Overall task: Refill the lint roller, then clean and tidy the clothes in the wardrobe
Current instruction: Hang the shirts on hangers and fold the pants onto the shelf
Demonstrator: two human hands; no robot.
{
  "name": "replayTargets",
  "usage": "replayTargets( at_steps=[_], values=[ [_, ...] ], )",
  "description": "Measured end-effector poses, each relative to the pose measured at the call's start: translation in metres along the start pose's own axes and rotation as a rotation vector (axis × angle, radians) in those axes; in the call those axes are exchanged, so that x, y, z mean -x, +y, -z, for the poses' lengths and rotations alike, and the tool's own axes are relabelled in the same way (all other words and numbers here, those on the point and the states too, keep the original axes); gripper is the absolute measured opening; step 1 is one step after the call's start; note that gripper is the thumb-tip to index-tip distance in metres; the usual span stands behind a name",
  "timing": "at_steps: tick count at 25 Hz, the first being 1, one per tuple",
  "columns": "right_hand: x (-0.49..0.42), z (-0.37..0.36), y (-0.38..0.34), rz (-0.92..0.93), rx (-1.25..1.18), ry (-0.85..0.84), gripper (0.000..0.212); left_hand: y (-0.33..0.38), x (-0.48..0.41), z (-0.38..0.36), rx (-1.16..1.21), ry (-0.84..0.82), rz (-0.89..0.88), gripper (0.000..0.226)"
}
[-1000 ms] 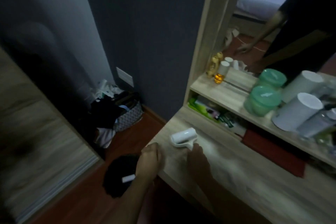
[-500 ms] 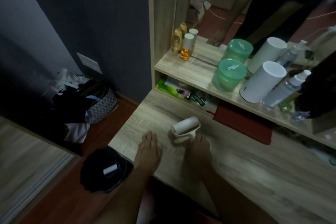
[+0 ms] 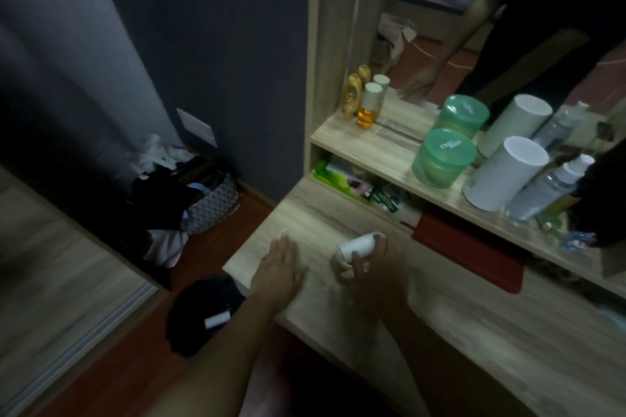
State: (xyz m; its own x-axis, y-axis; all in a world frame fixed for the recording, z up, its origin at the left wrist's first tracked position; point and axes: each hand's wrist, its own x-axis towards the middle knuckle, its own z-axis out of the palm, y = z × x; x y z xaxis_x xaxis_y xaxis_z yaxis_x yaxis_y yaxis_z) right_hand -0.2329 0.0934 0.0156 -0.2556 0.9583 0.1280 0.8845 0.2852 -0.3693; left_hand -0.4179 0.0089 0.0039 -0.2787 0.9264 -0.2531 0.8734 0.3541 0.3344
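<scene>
Head view: the lint roller (image 3: 359, 245) is seen lying low over the wooden desk (image 3: 474, 325), near its left end, and is grasped by the right hand (image 3: 377, 269), whose fingers (image 3: 356, 262) are curled round the white roll. Whether the roller is resting on the desk or lifted just off it cannot be told. The left hand (image 3: 283, 267) is laid flat on the desk just beside it, fingers straight and released, nothing held.

On the shelf (image 3: 379, 145) above the desk, a green jar (image 3: 440, 159), a white cylinder (image 3: 504, 173) and a clear spray bottle (image 3: 545, 193) are set close together, with an orange bottle (image 3: 367, 108) well apart from them at the left. A red flat item (image 3: 471, 254) is tucked under the shelf.

On the floor beside the desk, a black bin (image 3: 200, 308) is placed with a small white roll (image 3: 216, 320) in it. A woven basket (image 3: 213, 205) heaped with clothes is stood against the dark wall.
</scene>
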Motion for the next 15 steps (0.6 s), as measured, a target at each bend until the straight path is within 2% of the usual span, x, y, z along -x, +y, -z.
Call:
replayTargets(
  at_steps=[6,11,15],
  values=[
    [-0.050,0.029,-0.172,0.386,-0.182,0.054,0.038,-0.070,0.030,0.153,-0.024,0.363,0.051,0.065],
    [-0.033,0.055,-0.405,0.813,-0.403,0.112,0.042,-0.200,0.123,0.302,-0.191,0.757,0.209,0.069],
    [0.011,0.075,-0.587,1.036,-0.563,0.160,0.044,-0.308,0.218,0.406,-0.359,0.963,0.325,0.069]
  ],
)
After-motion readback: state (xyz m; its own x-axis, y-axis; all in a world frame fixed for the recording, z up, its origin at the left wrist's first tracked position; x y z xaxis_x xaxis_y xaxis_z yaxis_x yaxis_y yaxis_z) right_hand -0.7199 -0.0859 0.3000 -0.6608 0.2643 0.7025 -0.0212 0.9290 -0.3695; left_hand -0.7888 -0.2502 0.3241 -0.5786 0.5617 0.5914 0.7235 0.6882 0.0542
